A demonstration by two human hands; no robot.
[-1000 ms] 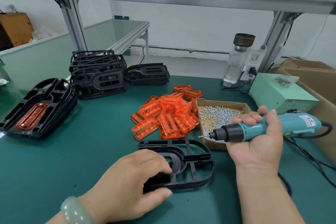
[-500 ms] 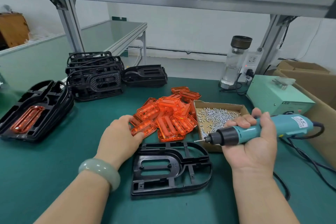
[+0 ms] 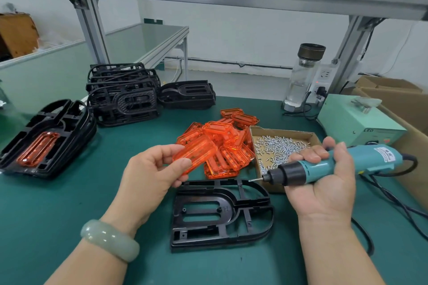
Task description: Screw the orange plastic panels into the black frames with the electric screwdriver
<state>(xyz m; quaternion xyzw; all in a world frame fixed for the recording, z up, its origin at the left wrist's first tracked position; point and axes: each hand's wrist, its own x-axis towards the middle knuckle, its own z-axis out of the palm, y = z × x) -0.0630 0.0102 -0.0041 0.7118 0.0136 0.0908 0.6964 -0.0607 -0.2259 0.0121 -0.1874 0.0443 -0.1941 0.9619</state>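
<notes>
Head view: the left hand [image 3: 148, 169], having just moved from the black frame [image 3: 220, 213] to the pile [image 3: 227, 141], is pinching one orange panel [image 3: 196, 155] just above that frame, while the right hand [image 3: 324, 187] is gripping the electric screwdriver [image 3: 324, 165], so seating the panel is probably coming next.

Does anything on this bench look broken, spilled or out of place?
Nothing looks damaged or spilled. The orange panels lie in a loose heap, and the back stack of black frames sits a bit crooked, but the screws lie inside their cardboard box.
</notes>
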